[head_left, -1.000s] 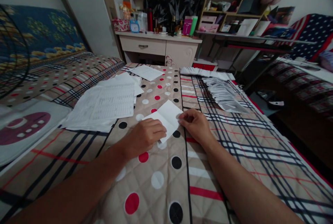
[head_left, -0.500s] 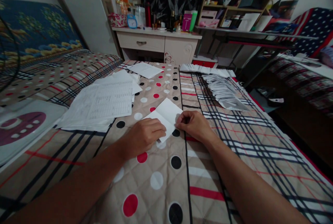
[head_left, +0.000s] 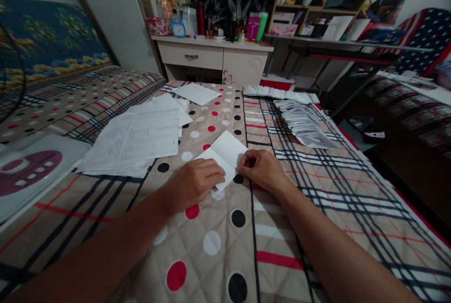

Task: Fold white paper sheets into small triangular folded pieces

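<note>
A folded white sheet of paper (head_left: 225,152) lies on the quilted bedspread (head_left: 225,242) in front of me. My left hand (head_left: 195,182) rests curled on its near left corner, fingers pressed down on the paper. My right hand (head_left: 262,169) pinches the sheet's right edge with bent fingers. Both forearms stretch in from the bottom of the view.
A pile of printed sheets (head_left: 141,138) lies to the left, one more sheet (head_left: 197,93) further back. Rows of folded papers (head_left: 303,122) fan out at the right. A white fan base (head_left: 31,171) sits at far left. A dresser (head_left: 214,61) stands beyond the bed.
My right hand has slid a little to the left along the paper's edge. The left hand stays pressed on the sheet.
</note>
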`<state>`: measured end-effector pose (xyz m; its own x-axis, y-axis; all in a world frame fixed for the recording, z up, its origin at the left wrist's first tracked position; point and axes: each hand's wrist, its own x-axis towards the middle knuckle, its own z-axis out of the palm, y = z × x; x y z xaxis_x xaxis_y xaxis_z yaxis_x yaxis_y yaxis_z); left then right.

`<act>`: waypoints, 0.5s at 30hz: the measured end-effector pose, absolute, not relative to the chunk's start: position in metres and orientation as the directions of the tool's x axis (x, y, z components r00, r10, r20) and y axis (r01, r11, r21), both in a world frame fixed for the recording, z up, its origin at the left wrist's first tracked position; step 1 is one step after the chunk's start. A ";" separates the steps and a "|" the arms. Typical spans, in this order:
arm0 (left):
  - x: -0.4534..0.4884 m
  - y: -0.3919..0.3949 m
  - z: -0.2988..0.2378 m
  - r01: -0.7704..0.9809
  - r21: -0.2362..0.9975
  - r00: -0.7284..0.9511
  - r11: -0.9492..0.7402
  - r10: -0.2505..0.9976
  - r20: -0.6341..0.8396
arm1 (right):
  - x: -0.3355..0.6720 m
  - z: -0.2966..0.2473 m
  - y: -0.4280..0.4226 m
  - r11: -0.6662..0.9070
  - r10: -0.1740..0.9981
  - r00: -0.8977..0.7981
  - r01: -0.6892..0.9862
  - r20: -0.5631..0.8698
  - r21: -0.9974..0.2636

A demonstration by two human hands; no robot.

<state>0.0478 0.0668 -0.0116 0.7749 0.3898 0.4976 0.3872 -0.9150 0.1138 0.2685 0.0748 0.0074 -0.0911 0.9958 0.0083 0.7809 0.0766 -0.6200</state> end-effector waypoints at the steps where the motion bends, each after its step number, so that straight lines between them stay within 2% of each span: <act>1: 0.048 0.067 -0.011 0.384 0.117 0.776 -0.916 0.389 0.497 | 0.268 0.007 0.075 0.071 0.996 -0.088 0.787 0.004 -0.613; 5: 0.048 0.067 -0.010 0.394 0.109 0.765 -0.913 0.392 0.511 | 0.268 0.006 0.075 0.068 0.997 -0.075 0.787 0.014 -0.613; 11: 0.053 0.061 -0.006 0.472 -0.068 0.760 -0.879 0.367 0.536 | 0.267 0.000 0.076 0.083 0.996 -0.050 0.768 0.069 -0.635; 15: 0.057 0.058 -0.008 0.487 -0.093 0.770 -0.869 0.377 0.514 | 0.266 -0.003 0.076 0.101 0.994 -0.042 0.755 0.105 -0.647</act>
